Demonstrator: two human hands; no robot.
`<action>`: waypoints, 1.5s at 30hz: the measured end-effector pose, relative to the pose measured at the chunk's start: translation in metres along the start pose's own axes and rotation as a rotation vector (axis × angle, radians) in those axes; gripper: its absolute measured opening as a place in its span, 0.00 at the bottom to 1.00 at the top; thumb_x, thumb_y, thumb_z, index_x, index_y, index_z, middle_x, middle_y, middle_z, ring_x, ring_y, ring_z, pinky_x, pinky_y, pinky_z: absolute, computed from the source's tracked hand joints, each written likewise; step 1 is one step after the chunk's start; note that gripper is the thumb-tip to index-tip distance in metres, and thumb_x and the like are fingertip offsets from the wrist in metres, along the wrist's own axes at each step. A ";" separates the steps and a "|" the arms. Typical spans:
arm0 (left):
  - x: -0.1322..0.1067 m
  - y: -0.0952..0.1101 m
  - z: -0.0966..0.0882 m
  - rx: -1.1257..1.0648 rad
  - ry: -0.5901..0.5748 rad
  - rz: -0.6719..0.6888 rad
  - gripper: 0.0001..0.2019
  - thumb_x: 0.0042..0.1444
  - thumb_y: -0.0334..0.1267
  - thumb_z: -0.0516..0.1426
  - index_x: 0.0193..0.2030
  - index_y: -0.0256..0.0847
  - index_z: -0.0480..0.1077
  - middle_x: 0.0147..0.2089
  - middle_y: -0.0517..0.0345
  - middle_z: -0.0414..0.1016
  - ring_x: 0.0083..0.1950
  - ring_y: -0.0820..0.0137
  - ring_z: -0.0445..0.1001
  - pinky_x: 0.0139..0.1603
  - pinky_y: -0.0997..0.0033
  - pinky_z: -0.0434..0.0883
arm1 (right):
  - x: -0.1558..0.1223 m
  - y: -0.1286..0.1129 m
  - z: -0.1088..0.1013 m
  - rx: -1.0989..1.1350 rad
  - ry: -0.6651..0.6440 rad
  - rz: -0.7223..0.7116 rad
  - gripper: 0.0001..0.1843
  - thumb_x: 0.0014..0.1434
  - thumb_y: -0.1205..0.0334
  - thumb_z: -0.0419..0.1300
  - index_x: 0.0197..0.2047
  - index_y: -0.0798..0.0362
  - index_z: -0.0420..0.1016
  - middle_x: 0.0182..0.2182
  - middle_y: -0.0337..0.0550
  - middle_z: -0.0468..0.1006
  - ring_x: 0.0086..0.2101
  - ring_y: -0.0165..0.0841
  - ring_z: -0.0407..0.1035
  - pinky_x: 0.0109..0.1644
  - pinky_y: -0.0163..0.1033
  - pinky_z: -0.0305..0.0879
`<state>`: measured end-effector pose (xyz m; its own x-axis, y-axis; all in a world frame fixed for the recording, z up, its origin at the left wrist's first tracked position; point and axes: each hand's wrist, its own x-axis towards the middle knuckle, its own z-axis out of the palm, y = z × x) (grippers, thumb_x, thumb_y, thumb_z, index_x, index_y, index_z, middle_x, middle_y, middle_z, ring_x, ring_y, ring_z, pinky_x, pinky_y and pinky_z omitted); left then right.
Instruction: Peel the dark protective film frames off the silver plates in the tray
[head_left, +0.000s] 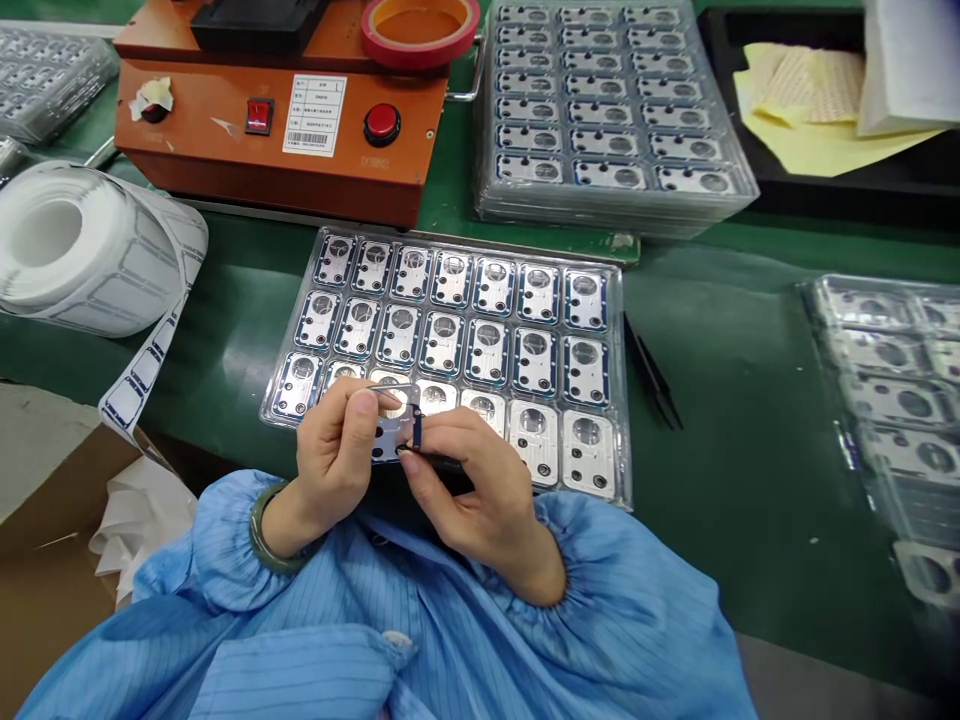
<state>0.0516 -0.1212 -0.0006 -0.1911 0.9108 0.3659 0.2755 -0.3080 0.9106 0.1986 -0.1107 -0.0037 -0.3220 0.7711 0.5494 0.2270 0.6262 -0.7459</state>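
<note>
My left hand [337,455] is closed on a small metal camera-frame part [390,440], held just above the near edge of a clear tray [622,380] of like parts. My right hand [469,490] is closed in a pinch on black tweezers [439,461], whose tip holds a small blue-edged sticker [416,428] against the part. Both wrists wear blue smock sleeves; a green bangle [262,535] sits on the left wrist. The tray's upper rows hold parts with blue borders; the near right pockets hold bare silver parts.
A second pair of black tweezers [654,378] lies right of the tray. A roll of labels [75,245] sits at left, an orange machine [277,110] with red tape [418,28] behind, stacked trays [611,110] at back, more trays [892,400] at right, a cardboard box [45,520] near left.
</note>
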 end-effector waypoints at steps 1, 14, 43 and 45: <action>0.000 0.000 0.000 0.036 0.000 0.010 0.11 0.65 0.36 0.48 0.36 0.42 0.71 0.31 0.62 0.73 0.31 0.77 0.71 0.32 0.78 0.68 | 0.000 0.000 0.000 -0.007 -0.004 -0.006 0.13 0.54 0.74 0.60 0.41 0.50 0.66 0.33 0.43 0.75 0.33 0.33 0.70 0.35 0.39 0.71; 0.003 0.001 0.003 0.255 0.008 0.069 0.09 0.64 0.33 0.49 0.37 0.41 0.69 0.31 0.62 0.73 0.28 0.78 0.69 0.28 0.79 0.65 | -0.007 0.004 0.001 -0.210 0.095 -0.141 0.06 0.63 0.65 0.52 0.42 0.54 0.69 0.33 0.48 0.76 0.32 0.34 0.69 0.33 0.38 0.69; 0.005 0.005 0.002 0.129 0.014 -0.046 0.16 0.66 0.38 0.47 0.27 0.39 0.67 0.21 0.64 0.64 0.21 0.79 0.61 0.22 0.78 0.59 | 0.003 -0.009 -0.008 0.150 -0.140 0.325 0.11 0.61 0.66 0.56 0.26 0.52 0.64 0.20 0.33 0.65 0.21 0.24 0.58 0.26 0.32 0.56; 0.005 0.006 0.001 0.140 0.001 -0.022 0.15 0.65 0.37 0.48 0.27 0.39 0.67 0.21 0.65 0.64 0.21 0.80 0.60 0.22 0.79 0.59 | 0.004 -0.010 -0.009 0.209 -0.135 0.353 0.11 0.61 0.64 0.56 0.26 0.52 0.64 0.20 0.33 0.64 0.20 0.24 0.57 0.25 0.32 0.55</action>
<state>0.0536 -0.1180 0.0065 -0.1994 0.9168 0.3459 0.4003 -0.2460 0.8828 0.2037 -0.1127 0.0094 -0.3789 0.9029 0.2028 0.1579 0.2790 -0.9472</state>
